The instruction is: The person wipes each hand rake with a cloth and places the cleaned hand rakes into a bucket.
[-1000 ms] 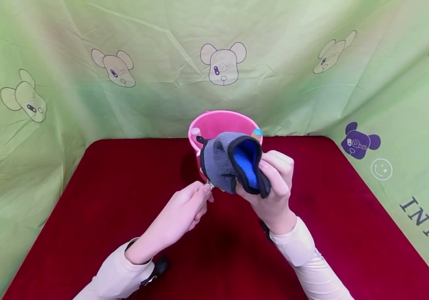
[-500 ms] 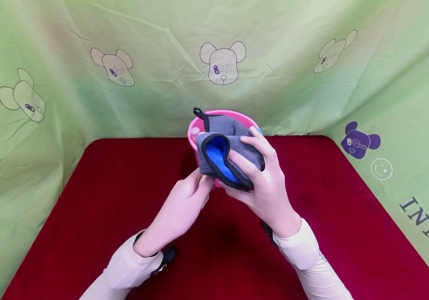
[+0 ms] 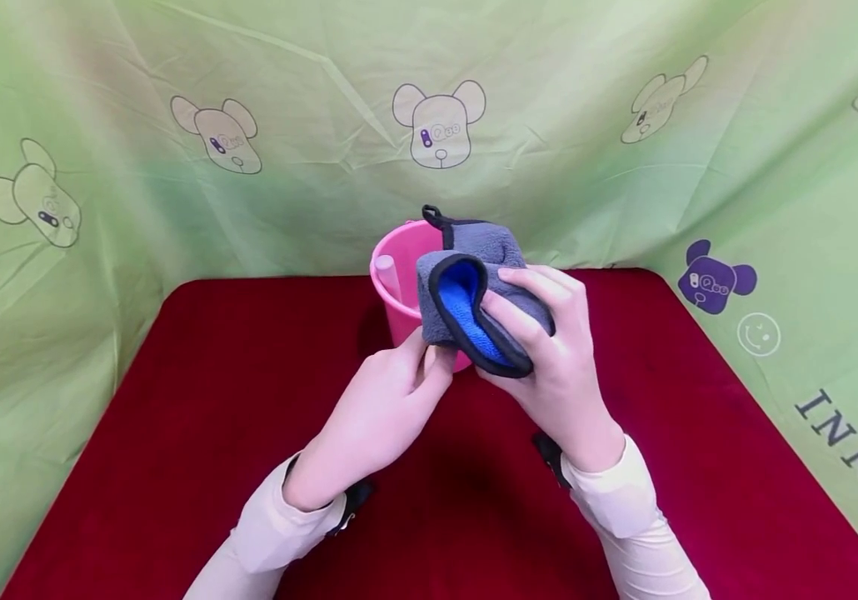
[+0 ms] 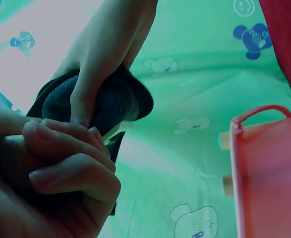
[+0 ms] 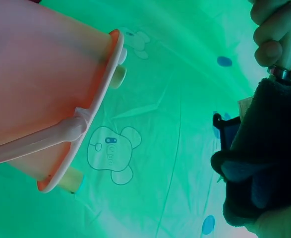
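My right hand [image 3: 549, 342] grips a folded grey cloth [image 3: 491, 242] with blue lining, black edging and a small black hanging loop, raised in front of the pink bucket. The cloth is wrapped over the head of a tool. My left hand [image 3: 391, 400] holds that tool's pale handle [image 5: 287, 52], its fingers curled round it, just below the cloth's lower left edge. A shiny metal collar [image 5: 278, 73] shows where the handle enters the cloth in the right wrist view. The tool's head is hidden, so I cannot tell its kind.
The pink bucket [image 3: 399, 312] stands toward the back of the red-covered table [image 3: 249, 367], partly behind the cloth. A lilac rod end [image 3: 384, 268] leans inside, and several handle ends poke past its rim in the wrist views. Green printed fabric [image 3: 309, 167] surrounds the table.
The right hand has turned the cloth, its open fold swinging left, and spread its fingers over it. Both hands have then shifted slightly right, with the left hand's fingertips now under the cloth.
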